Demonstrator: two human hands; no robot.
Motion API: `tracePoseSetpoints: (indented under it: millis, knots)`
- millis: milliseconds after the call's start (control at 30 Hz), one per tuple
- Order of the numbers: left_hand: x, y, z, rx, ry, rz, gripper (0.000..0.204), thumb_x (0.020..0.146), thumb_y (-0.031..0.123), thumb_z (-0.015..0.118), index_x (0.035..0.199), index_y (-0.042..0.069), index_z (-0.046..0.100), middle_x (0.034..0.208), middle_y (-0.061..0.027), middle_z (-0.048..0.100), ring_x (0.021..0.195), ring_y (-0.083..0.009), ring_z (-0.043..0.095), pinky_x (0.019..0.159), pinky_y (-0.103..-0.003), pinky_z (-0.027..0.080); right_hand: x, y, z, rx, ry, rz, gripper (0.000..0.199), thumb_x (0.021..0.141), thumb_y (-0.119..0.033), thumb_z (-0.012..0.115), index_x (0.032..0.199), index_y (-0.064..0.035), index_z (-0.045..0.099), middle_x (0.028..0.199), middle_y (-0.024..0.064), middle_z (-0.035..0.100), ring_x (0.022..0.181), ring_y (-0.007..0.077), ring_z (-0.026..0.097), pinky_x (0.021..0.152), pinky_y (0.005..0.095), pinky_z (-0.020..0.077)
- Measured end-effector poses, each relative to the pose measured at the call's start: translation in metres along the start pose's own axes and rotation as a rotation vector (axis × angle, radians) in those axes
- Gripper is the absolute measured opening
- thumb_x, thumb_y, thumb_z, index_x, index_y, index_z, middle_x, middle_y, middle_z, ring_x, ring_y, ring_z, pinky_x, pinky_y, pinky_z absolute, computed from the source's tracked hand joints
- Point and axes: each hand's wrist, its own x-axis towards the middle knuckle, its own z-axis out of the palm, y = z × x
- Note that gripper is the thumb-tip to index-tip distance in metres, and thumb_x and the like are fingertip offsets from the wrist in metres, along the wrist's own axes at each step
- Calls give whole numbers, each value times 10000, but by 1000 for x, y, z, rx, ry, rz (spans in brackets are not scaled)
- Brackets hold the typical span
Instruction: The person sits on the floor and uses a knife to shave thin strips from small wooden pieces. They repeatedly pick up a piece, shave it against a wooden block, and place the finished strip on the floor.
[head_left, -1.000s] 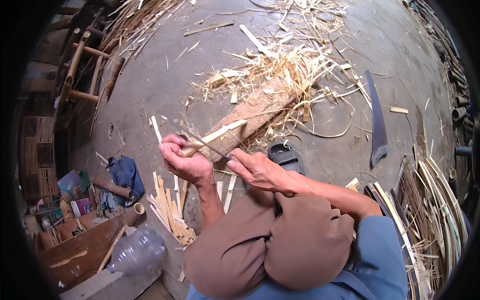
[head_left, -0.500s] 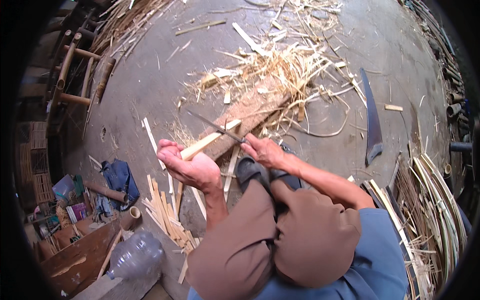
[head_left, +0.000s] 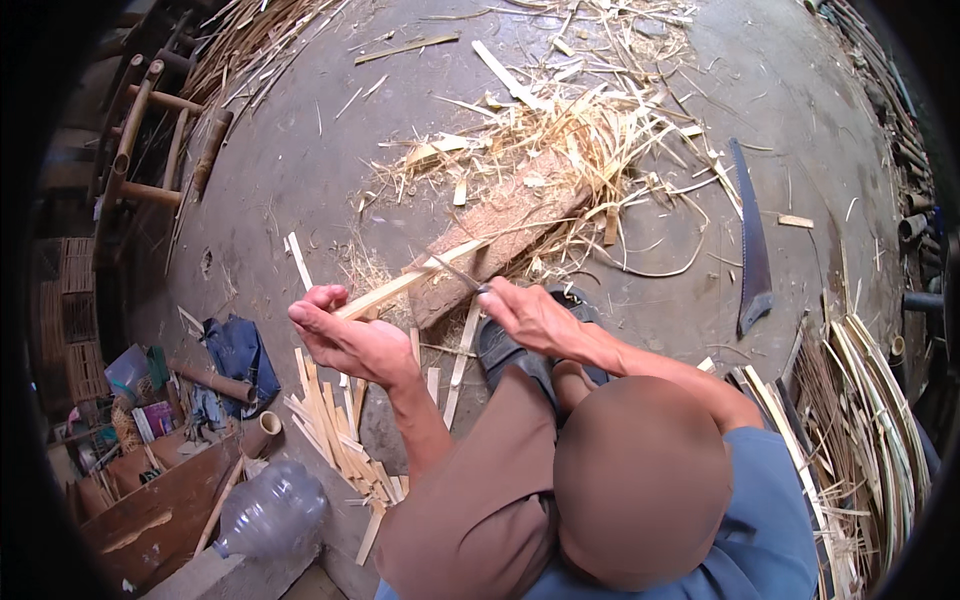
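My left hand (head_left: pixel 352 338) is closed around the near end of a pale split bamboo strip (head_left: pixel 396 286), with the thumb along it. The strip slants up to the right over a thick, worn wooden block (head_left: pixel 436 303). My right hand (head_left: pixel 530 318) grips a knife (head_left: pixel 457 271) by its handle, which the fingers hide. Its narrow blade lies across the strip above the block, seen nearly edge-on. Whether the edge bites into the strip I cannot tell. Curled bamboo shavings (head_left: pixel 600 140) are heaped over the block's far end.
A handsaw (head_left: pixel 752 245) lies on the floor at right. Cut strips (head_left: pixel 345 440) are piled below my left hand. A clear plastic bottle (head_left: pixel 272 508) and a wooden box (head_left: pixel 160 510) stand at lower left. Long strips (head_left: pixel 870 410) are bundled at lower right.
My left hand has drawn back to the left with the strip. The knife has turned, its blade now looking shorter, and my right hand has shifted slightly down and right.
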Motion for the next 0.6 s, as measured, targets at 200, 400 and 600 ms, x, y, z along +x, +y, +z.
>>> tracePoseSetpoints:
  millis: [200, 400, 600]
  knots:
    - [-6, -7, -12, -397, -41, -211, 484, 1064, 434, 360, 686, 132, 375, 538, 37, 253, 481, -84, 216, 483, -262, 195, 1, -67, 11, 74, -131, -33, 312, 1025, -366, 491, 1028, -54, 474, 651, 269, 593, 660, 475, 634, 529, 544, 457]
    - [-10, -5, -4, -333, 53, -153, 493, 1069, 402, 357, 657, 137, 294, 527, 34, 230, 453, -87, 176, 450, -263, 164, 6, -3, 7, -58, -40, 117, 352, 1025, -399, 482, 989, -49, 497, 689, 243, 621, 649, 463, 625, 560, 525, 485]
    - [-22, 0, -2, -254, 62, -93, 498, 1074, 413, 350, 667, 136, 277, 535, 35, 218, 462, -88, 194, 454, -267, 174, 13, 7, 6, -214, 60, -47, 256, 1009, -338, 516, 1016, -83, 490, 606, 206, 575, 562, 449, 596, 451, 516, 448]
